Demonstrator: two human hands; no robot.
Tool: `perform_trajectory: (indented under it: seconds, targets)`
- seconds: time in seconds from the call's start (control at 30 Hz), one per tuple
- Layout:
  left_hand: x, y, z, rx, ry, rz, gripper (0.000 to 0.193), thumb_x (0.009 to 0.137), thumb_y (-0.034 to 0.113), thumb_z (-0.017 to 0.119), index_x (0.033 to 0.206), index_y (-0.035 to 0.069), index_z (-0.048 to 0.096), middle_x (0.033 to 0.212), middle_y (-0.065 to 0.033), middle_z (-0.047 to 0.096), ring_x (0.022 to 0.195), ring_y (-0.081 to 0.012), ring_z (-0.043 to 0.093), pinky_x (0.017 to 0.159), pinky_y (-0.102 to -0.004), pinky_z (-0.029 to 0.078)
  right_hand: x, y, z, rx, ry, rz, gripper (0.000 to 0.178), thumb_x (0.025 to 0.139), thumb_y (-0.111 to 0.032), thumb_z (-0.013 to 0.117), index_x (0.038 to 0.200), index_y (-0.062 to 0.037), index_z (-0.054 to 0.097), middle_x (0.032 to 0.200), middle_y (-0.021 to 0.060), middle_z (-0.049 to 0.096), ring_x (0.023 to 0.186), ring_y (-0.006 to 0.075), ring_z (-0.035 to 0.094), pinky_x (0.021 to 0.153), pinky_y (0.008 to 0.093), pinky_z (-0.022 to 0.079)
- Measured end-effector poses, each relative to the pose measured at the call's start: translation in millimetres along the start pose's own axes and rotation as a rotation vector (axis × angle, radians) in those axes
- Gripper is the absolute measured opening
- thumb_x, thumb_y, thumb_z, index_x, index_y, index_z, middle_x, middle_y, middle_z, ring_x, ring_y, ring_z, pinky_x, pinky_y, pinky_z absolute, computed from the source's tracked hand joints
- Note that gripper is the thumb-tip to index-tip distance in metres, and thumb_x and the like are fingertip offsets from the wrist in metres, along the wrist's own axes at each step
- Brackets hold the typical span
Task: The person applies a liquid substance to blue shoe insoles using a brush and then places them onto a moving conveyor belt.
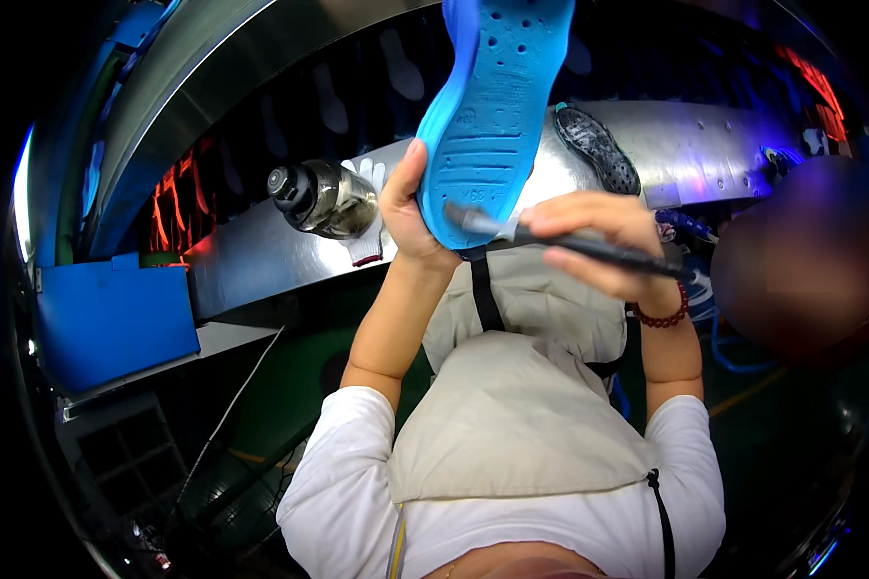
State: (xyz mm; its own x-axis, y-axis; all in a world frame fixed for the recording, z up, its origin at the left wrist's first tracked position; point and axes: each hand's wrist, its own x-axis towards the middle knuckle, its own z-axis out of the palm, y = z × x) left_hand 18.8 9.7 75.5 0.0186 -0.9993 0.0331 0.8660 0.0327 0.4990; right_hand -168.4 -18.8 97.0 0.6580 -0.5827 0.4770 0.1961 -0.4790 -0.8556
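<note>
My left hand [410, 212] is closed round the heel end of a blue shoe sole [488, 145], thumb along its left edge. The sole is tilted up, and the face toward me has ridges and small holes. Its far end runs out of the top of the view. In my right hand [608, 227] is a black-handled brush [603, 251], the fingers wrapped round the handle. The motion-blurred brush tip lies over the sole's heel; whether it touches cannot be made out. Beyond my right hand, a black sole [597, 147] with a teal rim lies on the bench.
The metal bench [241, 256] curves across in front of me. On it stand a dark-capped bottle [343, 203] and a white glove [367, 251]. Pale sole shapes [330, 96] line the dark area behind. A blue box [116, 309] is at left, another person [797, 256] close at right.
</note>
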Motion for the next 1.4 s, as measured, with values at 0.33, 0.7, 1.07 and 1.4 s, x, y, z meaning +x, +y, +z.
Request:
perform_trajectory:
  seconds: [0.33,0.7,1.07,1.4]
  targets:
    - [6,9,-15,0.066,0.074,-0.321,0.054,0.086,0.035,0.037,0.125,-0.002,0.037,0.121,-0.0241,0.044,0.105,-0.0378,0.049,0.09,-0.0526,0.037,-1,-15,0,-0.068,-0.36,-0.158,0.019,0.066,-0.003,0.068,0.085,-0.0012,0.062,0.087,0.0137,0.063,0.083,0.0263,0.062,0.073,0.0327,0.049]
    - [-8,14,6,0.513,0.115,-0.804,0.051,0.079,0.034,0.056,0.111,-0.005,0.049,0.098,-0.0192,0.056,0.081,-0.0209,0.058,0.067,-0.0288,0.049,-13,-16,-24,-0.227,-0.462,-0.031,0.015,0.074,-0.008,0.062,0.089,-0.0058,0.063,0.092,0.0085,0.064,0.082,0.0195,0.063,0.066,0.0256,0.051]
    - [-12,17,-5,0.682,0.036,-0.806,0.057,0.078,0.042,0.054,0.113,-0.003,0.048,0.097,-0.0175,0.056,0.079,-0.0194,0.058,0.062,-0.0264,0.048,-22,-4,-42,-0.331,-0.505,0.095,0.019,0.074,-0.011,0.058,0.092,-0.008,0.062,0.095,0.0069,0.063,0.086,0.02,0.061,0.07,0.0251,0.049]
    - [-14,31,-8,0.761,0.076,-0.738,0.055,0.08,0.041,0.051,0.116,-0.001,0.047,0.104,-0.0173,0.054,0.088,-0.0207,0.056,0.073,-0.0295,0.047,-33,32,-59,-0.199,-0.353,0.079,0.019,0.074,-0.007,0.061,0.092,-0.0003,0.06,0.093,0.0123,0.063,0.085,0.0227,0.061,0.074,0.0279,0.048]
